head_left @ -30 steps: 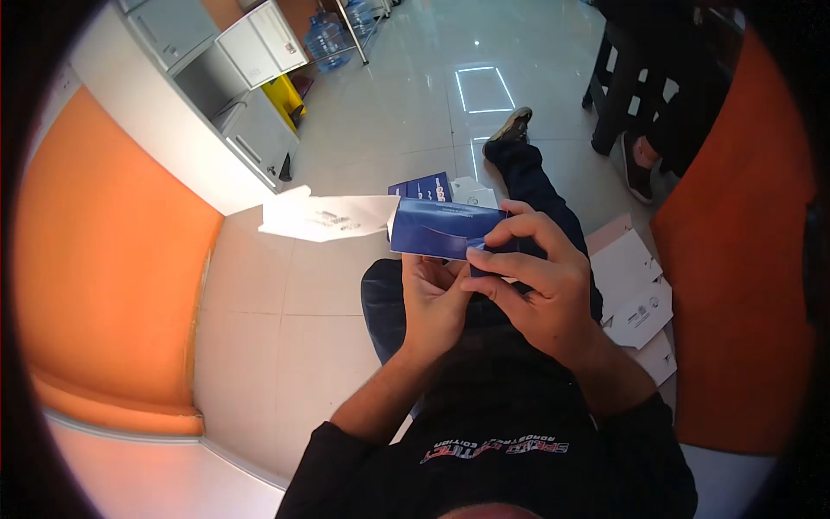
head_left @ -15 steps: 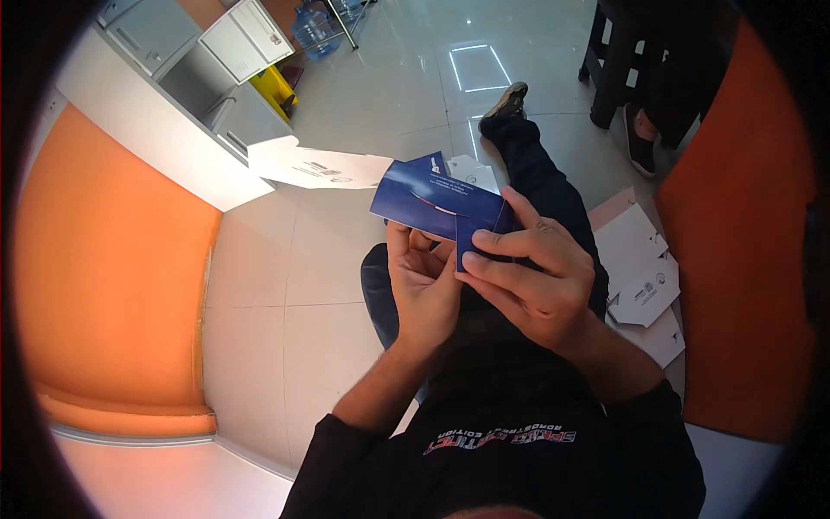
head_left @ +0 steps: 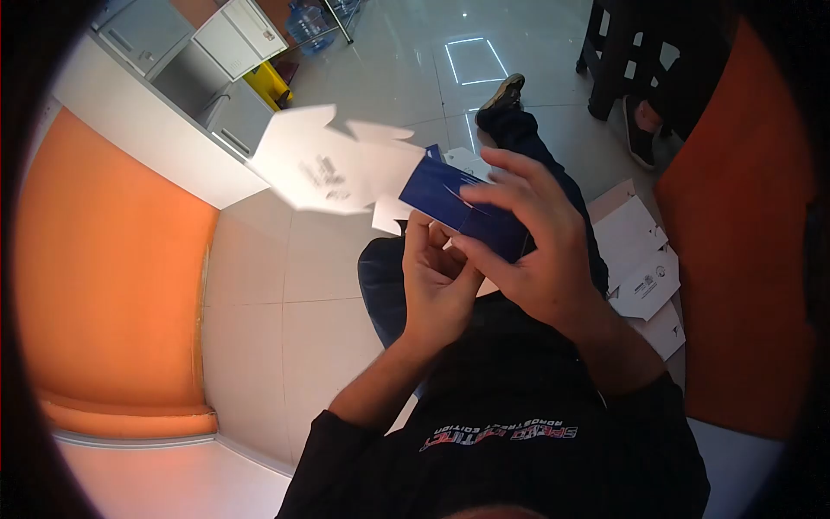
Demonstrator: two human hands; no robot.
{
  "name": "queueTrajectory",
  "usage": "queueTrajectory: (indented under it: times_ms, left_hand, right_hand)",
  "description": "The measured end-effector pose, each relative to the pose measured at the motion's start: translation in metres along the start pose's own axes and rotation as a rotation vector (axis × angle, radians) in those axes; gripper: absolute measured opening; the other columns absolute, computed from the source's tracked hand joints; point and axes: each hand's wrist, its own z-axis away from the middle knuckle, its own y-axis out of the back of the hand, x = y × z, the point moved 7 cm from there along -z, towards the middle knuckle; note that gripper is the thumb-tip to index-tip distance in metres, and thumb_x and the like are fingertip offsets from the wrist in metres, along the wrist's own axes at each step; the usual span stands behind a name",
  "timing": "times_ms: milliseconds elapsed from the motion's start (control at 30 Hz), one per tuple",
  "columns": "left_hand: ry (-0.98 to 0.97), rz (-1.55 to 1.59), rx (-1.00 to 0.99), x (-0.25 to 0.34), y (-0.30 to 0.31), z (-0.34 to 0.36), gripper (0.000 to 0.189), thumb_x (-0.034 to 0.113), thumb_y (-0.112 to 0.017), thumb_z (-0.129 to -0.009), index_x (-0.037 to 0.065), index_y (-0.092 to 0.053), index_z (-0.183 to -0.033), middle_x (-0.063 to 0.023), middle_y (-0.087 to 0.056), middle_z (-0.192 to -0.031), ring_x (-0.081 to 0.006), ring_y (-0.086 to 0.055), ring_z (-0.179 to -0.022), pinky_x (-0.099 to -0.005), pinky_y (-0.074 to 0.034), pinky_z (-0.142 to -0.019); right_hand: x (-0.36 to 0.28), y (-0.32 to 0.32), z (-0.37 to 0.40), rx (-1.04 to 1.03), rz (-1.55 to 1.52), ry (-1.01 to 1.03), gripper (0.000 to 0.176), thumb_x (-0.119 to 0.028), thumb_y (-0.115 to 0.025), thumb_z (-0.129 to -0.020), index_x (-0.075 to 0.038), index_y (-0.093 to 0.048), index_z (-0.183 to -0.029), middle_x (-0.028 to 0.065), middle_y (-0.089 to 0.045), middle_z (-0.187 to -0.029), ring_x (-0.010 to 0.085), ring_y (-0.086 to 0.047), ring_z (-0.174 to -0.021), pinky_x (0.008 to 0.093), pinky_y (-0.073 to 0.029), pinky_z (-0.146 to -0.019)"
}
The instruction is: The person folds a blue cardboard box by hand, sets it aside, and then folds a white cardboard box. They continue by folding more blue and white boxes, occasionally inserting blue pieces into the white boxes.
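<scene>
A partly folded cardboard box (head_left: 437, 192), blue on its printed side with white flaps (head_left: 298, 169) spread out to the left, is held above my lap. My left hand (head_left: 443, 290) grips its near edge from below, with fingertips partly hidden under the blue panel. Over the right part of the blue panel curves my right hand (head_left: 553, 251), its thumb at the near edge and its fingers on top. The white flaps carry small dark print, blurred here. Behind the box, another blue and white cardboard piece (head_left: 467, 162) lies partly covered.
Flat white cardboard pieces (head_left: 644, 277) lie overlapping on the floor by my right leg. An orange panel (head_left: 743, 259) stands at the right, an orange wall (head_left: 121, 268) at the left. Grey lockers (head_left: 156, 43), water bottles (head_left: 309, 26), a dark stool (head_left: 609, 60) and another person's foot (head_left: 640, 130) are farther off.
The box has tilted and shifted slightly right, showing more of its white flaps. My right hand has moved up and its fingers now spread across the blue panel.
</scene>
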Motion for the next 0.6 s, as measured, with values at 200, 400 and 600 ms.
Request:
queueTrajectory:
  times_ms: [200, 400, 600]
  left_hand:
    - [0.242, 0.225, -0.045, 0.007, 0.012, -0.015, 0.053, -0.004, -0.056, -0.096, 0.0, -0.039, -0.146, -0.0144, -0.056, -0.137, -0.0223, -0.068, -0.119, -0.0359, -0.059, -0.099]
    - [0.257, -0.047, -0.116, 0.009, 0.024, -0.03, 0.032, 0.007, -0.056, -0.106, -0.002, -0.057, -0.137, -0.0066, -0.069, -0.118, -0.0097, -0.066, -0.107, -0.0246, -0.053, -0.091]
    - [0.337, -0.311, -0.473, 0.002, -0.016, -0.035, 0.029, 0.004, -0.059, -0.105, -0.005, -0.062, -0.133, -0.0062, -0.074, -0.114, -0.0097, -0.067, -0.103, -0.0261, -0.053, -0.092]
  right_hand:
    - [0.026, -0.018, 0.017, 0.079, -0.12, -0.065, 0.051, -0.019, -0.088, -0.079, -0.009, -0.066, -0.124, 0.0137, -0.068, -0.122, 0.0352, -0.07, -0.104, 0.0456, -0.052, -0.091]
    - [0.012, -0.011, 0.023, -0.02, -0.115, 0.053, 0.051, -0.02, -0.087, -0.084, -0.005, -0.065, -0.128, 0.0153, -0.065, -0.122, 0.0294, -0.07, -0.096, 0.037, -0.054, -0.075]
    - [0.065, 0.065, 0.017, 0.168, -0.044, -0.089, 0.04, -0.009, -0.07, -0.099, -0.001, -0.062, -0.138, 0.0165, -0.066, -0.126, 0.0205, -0.072, -0.097, 0.0266, -0.056, -0.073]
